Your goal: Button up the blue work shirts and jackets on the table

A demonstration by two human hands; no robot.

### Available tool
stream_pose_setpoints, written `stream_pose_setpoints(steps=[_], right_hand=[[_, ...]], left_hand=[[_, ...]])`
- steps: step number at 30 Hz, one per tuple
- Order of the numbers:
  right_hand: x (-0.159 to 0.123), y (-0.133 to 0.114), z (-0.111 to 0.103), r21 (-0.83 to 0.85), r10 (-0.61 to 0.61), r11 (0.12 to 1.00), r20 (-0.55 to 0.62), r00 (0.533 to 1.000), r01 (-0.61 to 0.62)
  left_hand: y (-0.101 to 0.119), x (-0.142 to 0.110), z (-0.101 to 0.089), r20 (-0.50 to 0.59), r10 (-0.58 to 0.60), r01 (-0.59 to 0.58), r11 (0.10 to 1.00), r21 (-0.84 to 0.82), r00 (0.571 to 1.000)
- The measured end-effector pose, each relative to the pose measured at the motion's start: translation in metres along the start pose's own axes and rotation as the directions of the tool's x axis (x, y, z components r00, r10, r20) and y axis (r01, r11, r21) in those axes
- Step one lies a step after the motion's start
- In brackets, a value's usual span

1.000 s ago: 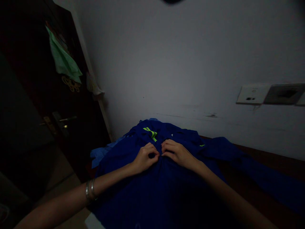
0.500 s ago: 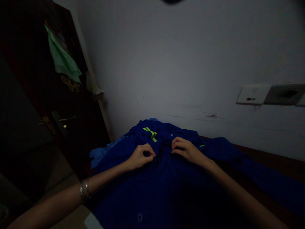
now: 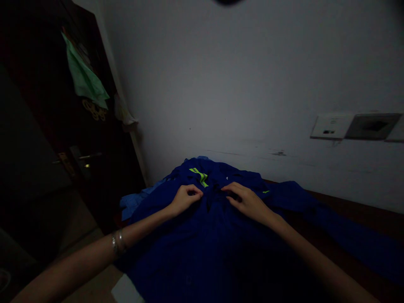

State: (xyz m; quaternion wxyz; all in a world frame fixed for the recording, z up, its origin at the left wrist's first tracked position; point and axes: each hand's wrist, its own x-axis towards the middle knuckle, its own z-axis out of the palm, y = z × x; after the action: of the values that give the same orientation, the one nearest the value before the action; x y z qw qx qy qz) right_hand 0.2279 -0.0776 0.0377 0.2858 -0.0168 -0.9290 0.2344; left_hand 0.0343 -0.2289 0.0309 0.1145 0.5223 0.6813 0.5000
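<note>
A dark blue work jacket (image 3: 189, 235) with bright yellow-green striped trim lies spread before me, its front opening running up the middle. On the left of that opening, my left hand (image 3: 187, 199) pinches the cloth between thumb and forefinger; two silvery bangles circle the wrist. Across from it, my right hand (image 3: 248, 203) rests at the other edge, with thumb and forefinger slightly apart and touching the fabric. The cloth between the hands is bunched and dark, and small details there cannot be made out. One long sleeve (image 3: 331, 223) stretches off to the right.
Lighter blue cloth (image 3: 134, 204) sticks out at the left under the jacket. A dark reddish-brown surface (image 3: 356, 204) lies beneath, against a pale wall (image 3: 221, 84) with sockets (image 3: 330, 126). At left is a dark door (image 3: 104, 181) with a hanging green cloth (image 3: 85, 78).
Both hands have shifted slightly up along the jacket's front. The thumb and forefinger of my right hand have parted more. The left hand keeps its pinch.
</note>
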Motion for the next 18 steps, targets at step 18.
stream_pose_setpoints(steps=[18], right_hand=[[0.011, -0.002, 0.027, 0.091, -0.003, 0.996, -0.054, 0.999, 0.008]], left_hand=[[0.01, -0.009, -0.004, 0.131, 0.006, -0.003, 1.0, -0.026, 0.991]])
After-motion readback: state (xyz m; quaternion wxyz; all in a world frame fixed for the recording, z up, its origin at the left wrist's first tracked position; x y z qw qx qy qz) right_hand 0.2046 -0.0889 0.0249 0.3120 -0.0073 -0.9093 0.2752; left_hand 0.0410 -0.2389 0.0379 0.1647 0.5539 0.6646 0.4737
